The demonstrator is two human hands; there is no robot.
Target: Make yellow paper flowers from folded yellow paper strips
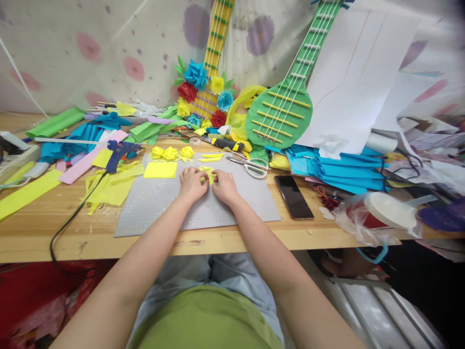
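Observation:
Between my two hands, low over the grey cutting mat (152, 208), is a small piece of yellow paper (207, 173). My left hand (193, 184) pinches its left side, and my right hand (224, 186) has its fingertips closed at the right edge. The fingers partly cover the paper, so its exact shape is hidden. Left of my hands lies a flat yellow paper stack (160, 170). Behind that sit several crumpled yellow paper flowers (170, 153). Narrow yellow paper strips (211, 157) rest just beyond my fingers, and white-handled scissors (255, 168) lie to the right.
A blue glue gun (118, 154) stands at left, its cord hanging over the table edge. A phone (293, 197) lies right of the mat, near a bagged cup (381, 213). Green (281, 116) and yellow (218, 34) paper instruments lean at the back among coloured paper.

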